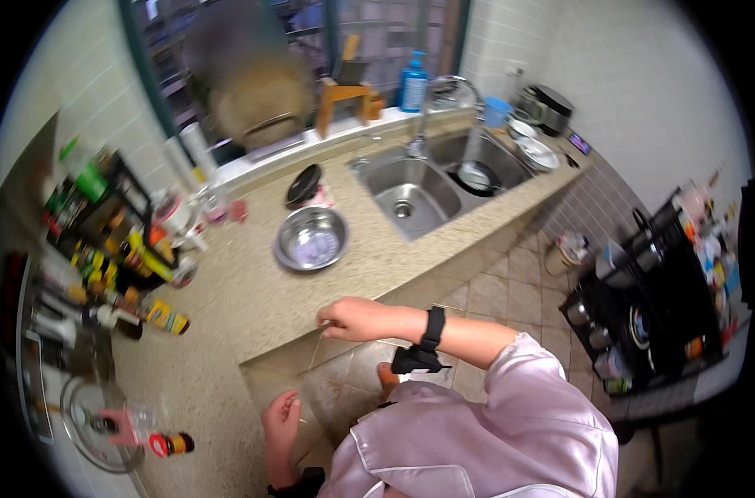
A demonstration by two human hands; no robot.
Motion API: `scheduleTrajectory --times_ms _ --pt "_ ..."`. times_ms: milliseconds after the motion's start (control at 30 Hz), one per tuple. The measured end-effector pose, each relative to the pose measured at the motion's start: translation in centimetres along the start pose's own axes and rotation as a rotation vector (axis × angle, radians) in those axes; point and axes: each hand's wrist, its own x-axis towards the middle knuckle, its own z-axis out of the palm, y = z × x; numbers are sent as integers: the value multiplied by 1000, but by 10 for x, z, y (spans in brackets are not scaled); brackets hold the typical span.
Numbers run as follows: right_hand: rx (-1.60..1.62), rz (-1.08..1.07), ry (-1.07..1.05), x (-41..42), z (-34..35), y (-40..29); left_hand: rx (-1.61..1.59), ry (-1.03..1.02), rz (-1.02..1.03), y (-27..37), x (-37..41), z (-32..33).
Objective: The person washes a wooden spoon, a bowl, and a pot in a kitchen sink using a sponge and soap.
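My right hand (354,319) hovers at the front edge of the stone countertop (278,305), its fingers curled. Whether it holds anything small cannot be told. Lower down, my left hand (281,416) hangs beside the counter's inner edge, holding nothing, with its fingers loosely bent. Beyond the right hand, a stainless steel bowl (312,239) rests on the counter, and a dark round lid or pan (305,185) leans behind it. Water runs from the faucet (418,146) into the right basin of the double sink (415,202), onto a dish in a black pan (476,179).
Bottles and seasoning jars (122,249) crowd the left counter. A red-capped jar (171,444) lies near a glass lid (85,429). White bowls (537,154) and a phone (580,144) sit right of the sink. A black shelf rack (651,311) and a bin (566,252) stand on the right.
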Motion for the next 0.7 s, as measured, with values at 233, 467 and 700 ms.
scheduleTrajectory --times_ms 233,467,700 --pt "146 462 254 -208 -67 131 134 -324 73 42 79 146" --pt "240 634 396 -356 -133 237 400 -595 240 105 157 359" --pt "348 683 434 -407 -219 300 384 -797 295 165 232 524"
